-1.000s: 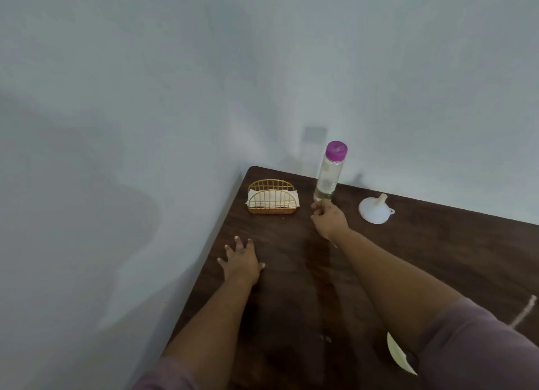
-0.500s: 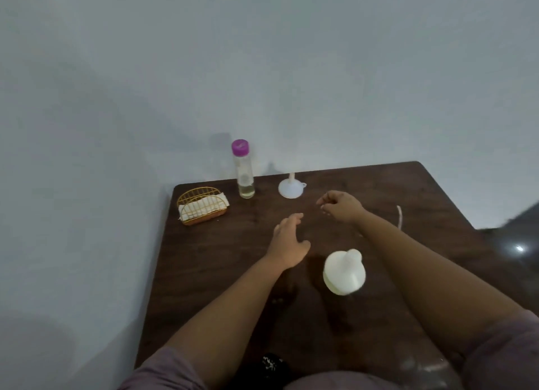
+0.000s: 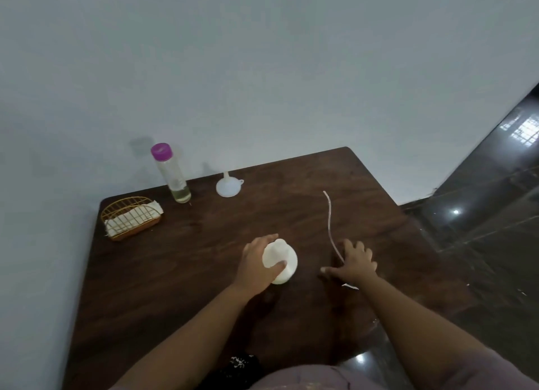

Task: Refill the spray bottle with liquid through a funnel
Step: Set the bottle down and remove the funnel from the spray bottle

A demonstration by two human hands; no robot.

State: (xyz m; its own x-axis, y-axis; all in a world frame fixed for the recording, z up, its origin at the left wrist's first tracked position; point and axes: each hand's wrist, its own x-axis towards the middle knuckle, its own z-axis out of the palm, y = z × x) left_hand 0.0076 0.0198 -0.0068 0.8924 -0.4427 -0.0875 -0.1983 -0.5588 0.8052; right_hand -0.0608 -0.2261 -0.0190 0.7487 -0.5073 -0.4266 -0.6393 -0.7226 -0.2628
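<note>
A white spray bottle (image 3: pixel 285 261) stands near the middle of the dark wooden table (image 3: pixel 204 287). My left hand (image 3: pixel 256 265) grips it from the left, thumb across its front. My right hand (image 3: pixel 354 262) rests on the table to the right of it, fingers spread, on the near end of a thin white tube (image 3: pixel 330 214). A small white funnel (image 3: pixel 229 186) lies mouth down at the back of the table. A clear bottle with a purple cap (image 3: pixel 172 173) holding a little yellowish liquid stands left of the funnel.
A gold wire basket (image 3: pixel 129 218) holding white napkins sits at the back left corner. The wall runs behind the table and along its left side. Glossy dark floor (image 3: pixel 481 214) lies beyond the table's right edge.
My left hand has moved right and taken hold of the white spray bottle. My right hand has dropped onto the table over the thin tube. The view has tilted down and right.
</note>
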